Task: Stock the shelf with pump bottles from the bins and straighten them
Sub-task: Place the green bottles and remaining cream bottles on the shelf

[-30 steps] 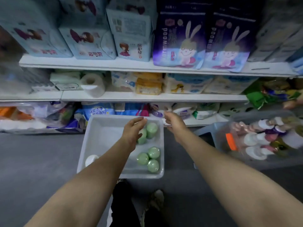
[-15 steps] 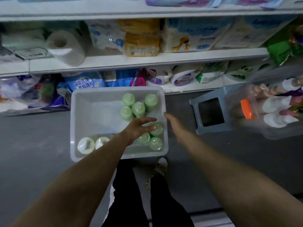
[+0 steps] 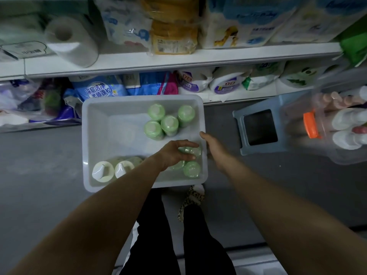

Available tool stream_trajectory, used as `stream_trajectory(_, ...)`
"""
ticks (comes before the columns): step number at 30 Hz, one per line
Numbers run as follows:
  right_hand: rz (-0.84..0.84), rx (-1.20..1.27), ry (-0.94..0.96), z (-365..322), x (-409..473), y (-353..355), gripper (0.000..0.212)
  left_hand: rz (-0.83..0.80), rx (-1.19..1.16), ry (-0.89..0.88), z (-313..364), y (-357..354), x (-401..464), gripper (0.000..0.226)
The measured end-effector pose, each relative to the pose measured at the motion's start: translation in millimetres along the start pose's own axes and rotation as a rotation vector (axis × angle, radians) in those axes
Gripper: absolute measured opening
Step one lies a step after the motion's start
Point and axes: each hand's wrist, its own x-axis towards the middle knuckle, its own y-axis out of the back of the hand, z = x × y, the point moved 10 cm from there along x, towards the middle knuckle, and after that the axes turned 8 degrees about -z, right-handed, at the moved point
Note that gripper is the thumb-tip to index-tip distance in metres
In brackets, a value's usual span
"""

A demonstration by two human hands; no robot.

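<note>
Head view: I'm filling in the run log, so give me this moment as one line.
phase: picking | left hand: on green bottles in bin | right hand: open at bin rim | shelf: not reached

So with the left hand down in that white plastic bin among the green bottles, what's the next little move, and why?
Probably close the left hand round the green round-capped bottle under its fingers and lift it out. The fingers are spread over the near-right cluster in the white plastic bin but don't clearly grip anything yet. The right hand lies at the bin's right rim, seemingly steadying it.
</note>
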Motion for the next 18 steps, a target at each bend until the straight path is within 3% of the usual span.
stream_trajectory(14, -0.026, 0.045, 0.004, 12, 11, 6, 0.029, 0.066, 0.137, -0.089, 16, 4, 18, 0.039)
stream_trajectory(18, -0.03, 0.066, 0.012, 15, 9, 9, 0.031, 0.154, 0.159, -0.11, 31, 19, 25, 0.042)
